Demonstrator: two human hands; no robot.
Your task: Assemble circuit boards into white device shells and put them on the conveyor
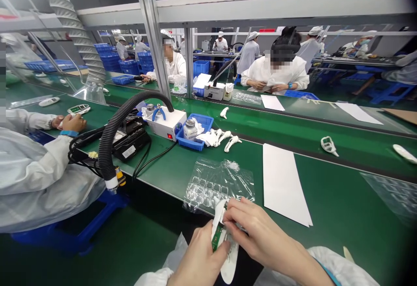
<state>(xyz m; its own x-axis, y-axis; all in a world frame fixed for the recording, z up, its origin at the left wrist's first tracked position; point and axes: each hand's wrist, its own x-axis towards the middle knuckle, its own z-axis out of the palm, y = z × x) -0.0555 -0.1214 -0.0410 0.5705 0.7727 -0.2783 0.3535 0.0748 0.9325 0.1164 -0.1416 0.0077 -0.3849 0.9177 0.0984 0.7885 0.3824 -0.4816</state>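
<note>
Just over the near edge of the green bench, a white plastic housing (pixel 230 265) with a green circuit board (pixel 216 236) inside is held between my two hands. My left hand (pixel 200 251) wraps round its lower left side, thumb lying across it. The fingers of my right hand (pixel 250 225) pinch at its upper end, and what lies under the fingertips is hidden. Behind the housing lies a clear plastic blister tray (pixel 218 184) with rows of small square pockets.
White paper sheets (pixel 283 182) lie right of the tray. A blue bin (pixel 195 132) with a metal-topped bottle stands beside several white plastic parts (pixel 228 138). A black hose (pixel 106 138) arches at left, near a co-worker's hand (pixel 74 123). More white parts (pixel 329 146) lie on the belt.
</note>
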